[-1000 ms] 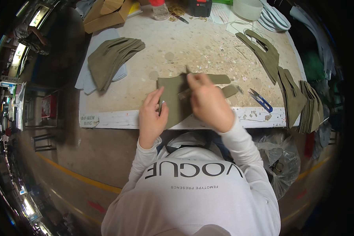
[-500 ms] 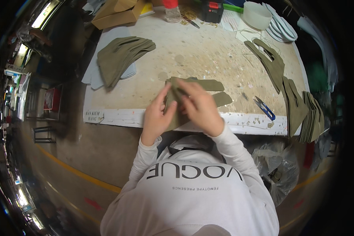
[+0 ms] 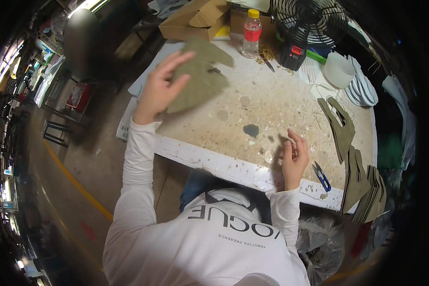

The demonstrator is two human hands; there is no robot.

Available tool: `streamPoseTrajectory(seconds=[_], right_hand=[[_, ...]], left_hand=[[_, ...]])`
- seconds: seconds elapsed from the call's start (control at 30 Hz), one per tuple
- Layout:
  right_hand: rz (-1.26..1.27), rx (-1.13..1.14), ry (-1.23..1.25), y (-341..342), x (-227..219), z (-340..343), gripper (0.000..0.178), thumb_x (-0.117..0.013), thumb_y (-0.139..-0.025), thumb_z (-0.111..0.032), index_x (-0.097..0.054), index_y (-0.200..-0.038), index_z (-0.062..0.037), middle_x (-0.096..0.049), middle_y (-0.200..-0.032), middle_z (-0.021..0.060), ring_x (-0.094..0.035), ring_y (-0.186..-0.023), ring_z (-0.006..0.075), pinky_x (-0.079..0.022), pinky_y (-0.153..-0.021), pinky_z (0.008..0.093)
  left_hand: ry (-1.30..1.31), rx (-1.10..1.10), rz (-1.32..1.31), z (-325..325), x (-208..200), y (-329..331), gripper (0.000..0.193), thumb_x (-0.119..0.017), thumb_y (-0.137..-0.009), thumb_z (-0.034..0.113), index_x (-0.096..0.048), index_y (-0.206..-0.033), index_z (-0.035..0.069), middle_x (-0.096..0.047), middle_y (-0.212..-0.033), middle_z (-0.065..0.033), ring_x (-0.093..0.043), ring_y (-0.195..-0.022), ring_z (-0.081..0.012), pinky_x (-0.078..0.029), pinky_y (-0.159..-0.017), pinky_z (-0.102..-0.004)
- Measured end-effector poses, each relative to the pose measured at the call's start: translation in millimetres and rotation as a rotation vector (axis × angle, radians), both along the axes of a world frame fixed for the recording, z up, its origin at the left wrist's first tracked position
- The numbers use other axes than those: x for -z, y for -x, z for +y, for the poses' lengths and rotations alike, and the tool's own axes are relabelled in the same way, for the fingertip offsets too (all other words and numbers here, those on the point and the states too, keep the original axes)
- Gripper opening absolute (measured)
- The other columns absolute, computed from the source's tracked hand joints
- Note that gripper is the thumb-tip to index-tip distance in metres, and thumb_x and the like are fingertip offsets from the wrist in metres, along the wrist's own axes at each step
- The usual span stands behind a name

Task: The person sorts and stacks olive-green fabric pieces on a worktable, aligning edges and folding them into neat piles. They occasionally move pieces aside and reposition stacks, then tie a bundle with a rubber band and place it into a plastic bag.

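Over the far left of the table, my left hand [image 3: 159, 88] has hold of an olive fabric piece [image 3: 202, 78], thumb lying across it. This piece is notched on its right side and smeared by motion; whatever lies under it is mostly hidden. My right hand [image 3: 295, 159] hovers by the near edge on the right, fingers loosely bent and apart, with nothing in them. Blue-handled thread snips [image 3: 322, 177] lie just right of it. A small dark grey scrap [image 3: 250, 130] is on the worktop to its left.
Stacked olive pieces [image 3: 355, 176] hang over the right edge, with another cut piece [image 3: 338, 126] above them. Farther back stand a bottle [image 3: 251, 35], a black fan [image 3: 310, 19], a cardboard box [image 3: 195, 21] and a white roll [image 3: 339, 70]. A plastic bag [image 3: 321, 243] is below the table.
My left hand has gone from the near middle to the far left with the olive fabric. My right hand has let go and moved right. The view has shifted left.
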State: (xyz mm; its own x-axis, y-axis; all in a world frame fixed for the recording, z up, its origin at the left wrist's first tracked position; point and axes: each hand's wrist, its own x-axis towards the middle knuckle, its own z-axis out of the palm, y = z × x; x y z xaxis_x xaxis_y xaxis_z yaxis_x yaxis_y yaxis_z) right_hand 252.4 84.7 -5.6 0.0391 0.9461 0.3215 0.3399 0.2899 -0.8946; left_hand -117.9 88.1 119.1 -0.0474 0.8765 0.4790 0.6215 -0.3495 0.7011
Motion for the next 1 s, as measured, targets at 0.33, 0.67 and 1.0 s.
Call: streamPoseTrajectory(seconds=[0.33, 0.67, 1.0], right_hand=[[-0.045, -0.036, -0.049, 6.6, -11.6, -5.4, 0.029, -0.056, -0.092, -0.002, -0.069, -0.118, -0.0063, -0.062, -0.109, 0.0096, -0.063, -0.084, 0.0158, -0.05, -0.057, 0.0235], [-0.053, -0.043, -0.034, 7.0, -12.7, -9.4, 0.03, -0.056, -0.093, -0.002, -0.069, -0.119, -0.0078, -0.063, -0.11, 0.0077, -0.061, -0.085, 0.0123, -0.047, -0.059, 0.0212], [-0.036, -0.046, -0.044, 8.7, -15.5, -12.1, 0.031, -0.056, -0.092, 0.0, -0.068, -0.119, -0.0067, -0.062, -0.108, 0.0089, -0.062, -0.084, 0.0144, -0.049, -0.057, 0.0227]], left_hand=[[0.221, -0.263, -0.38, 17.0, 77.3, 89.2, 0.05, -0.071, -0.088, 0.014, -0.057, -0.134, 0.002, -0.062, -0.125, -0.0104, -0.063, -0.104, -0.0152, -0.05, -0.087, -0.0248], [0.918, -0.31, -0.22, 46.3, 53.7, 128.0, 0.067, -0.07, -0.082, 0.063, -0.071, -0.107, 0.001, -0.068, -0.091, -0.0009, -0.058, -0.077, -0.0058, -0.047, -0.073, -0.0215], [0.727, -0.19, -0.385, 45.6, 37.0, 81.7, 0.079, -0.08, -0.079, 0.045, -0.052, -0.135, -0.003, -0.063, -0.123, -0.011, -0.062, -0.11, -0.0168, -0.048, -0.094, -0.0256]])
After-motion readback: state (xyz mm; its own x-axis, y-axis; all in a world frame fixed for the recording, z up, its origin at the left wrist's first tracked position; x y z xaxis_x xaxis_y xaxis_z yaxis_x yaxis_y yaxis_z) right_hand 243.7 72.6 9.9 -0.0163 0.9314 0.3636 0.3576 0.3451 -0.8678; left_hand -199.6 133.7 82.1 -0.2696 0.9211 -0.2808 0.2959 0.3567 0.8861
